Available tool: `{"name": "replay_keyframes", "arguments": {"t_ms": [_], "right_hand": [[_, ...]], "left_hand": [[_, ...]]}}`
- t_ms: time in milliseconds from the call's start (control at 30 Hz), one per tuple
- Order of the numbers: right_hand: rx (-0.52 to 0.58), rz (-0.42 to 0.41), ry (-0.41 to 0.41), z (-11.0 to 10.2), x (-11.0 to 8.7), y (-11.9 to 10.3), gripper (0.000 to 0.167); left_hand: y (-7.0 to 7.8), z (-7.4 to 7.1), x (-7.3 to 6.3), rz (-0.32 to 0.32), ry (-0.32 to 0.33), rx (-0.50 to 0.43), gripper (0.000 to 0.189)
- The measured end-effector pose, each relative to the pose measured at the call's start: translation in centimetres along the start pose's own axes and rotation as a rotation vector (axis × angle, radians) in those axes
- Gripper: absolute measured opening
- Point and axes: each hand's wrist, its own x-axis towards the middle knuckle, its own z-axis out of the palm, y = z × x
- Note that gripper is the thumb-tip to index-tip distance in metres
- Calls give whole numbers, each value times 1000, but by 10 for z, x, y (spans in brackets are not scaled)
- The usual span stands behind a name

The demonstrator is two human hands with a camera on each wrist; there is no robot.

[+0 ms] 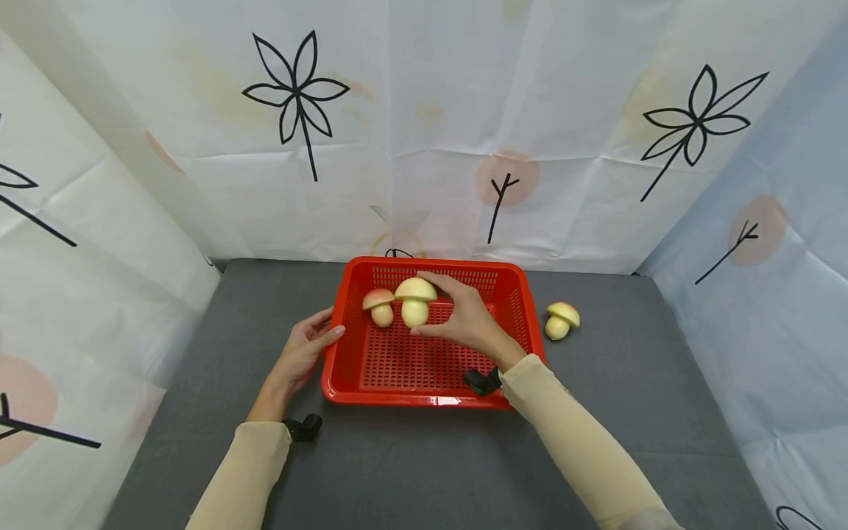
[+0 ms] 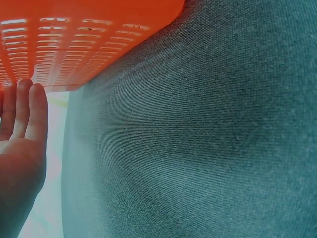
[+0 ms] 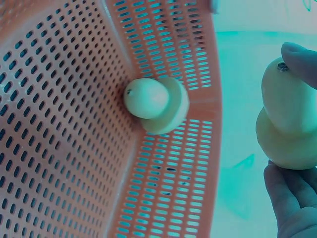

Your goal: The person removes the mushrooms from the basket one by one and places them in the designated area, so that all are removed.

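Observation:
My right hand [image 1: 467, 316] pinches a pale yellow toy mushroom [image 1: 415, 302] between thumb and fingers, upright above the red plastic basket [image 1: 424, 400]. In the right wrist view the held mushroom [image 3: 290, 114] appears outside the basket's rim line, its stem end by the thumb. A smaller toy mushroom with a pinkish cap [image 1: 378, 298] lies inside the basket at its far left, against the wall. My left hand [image 1: 308, 350] holds the basket's left rim, thumb over the edge. Its other fingers [image 2: 37, 111] extend along the outside wall in the left wrist view.
A third toy mushroom [image 1: 562, 320], with a yellow and red cap, lies on the grey cloth [image 1: 616, 383] just right of the basket. White patterned curtains [image 1: 430, 132] stand behind and at both sides of the table. Black camera mounts sit on both wrists.

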Motion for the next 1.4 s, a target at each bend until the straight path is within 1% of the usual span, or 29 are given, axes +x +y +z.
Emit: {"name": "replay_keyframes", "arguments": {"t_ms": [133,333,533,733,967,1167,1233,1400], "right_hand": [[35,-12,21,-8,-9,-2,87],[27,-22,56,-20,-21,-2,89],[48,-13,83,-34,-32,3,89],[80,-10,134,-50,-45,8,91],[58,-11,195,-71,-58,15,90],[-11,-14,231,-89,-68,20,90],[-35,-6,243,-95,-71,21,89],[-42,37,260,-107,-80,26,89]], "left_hand": [[1,0,0,-4,4,4,61],[1,0,0,-1,0,5,62],[2,1,0,-4,0,7,62],[2,1,0,-6,0,8,62],[2,1,0,-9,3,12,63],[2,2,0,-13,6,7,63],[2,2,0,-14,8,7,63],[1,2,0,-14,13,18,63]]}}
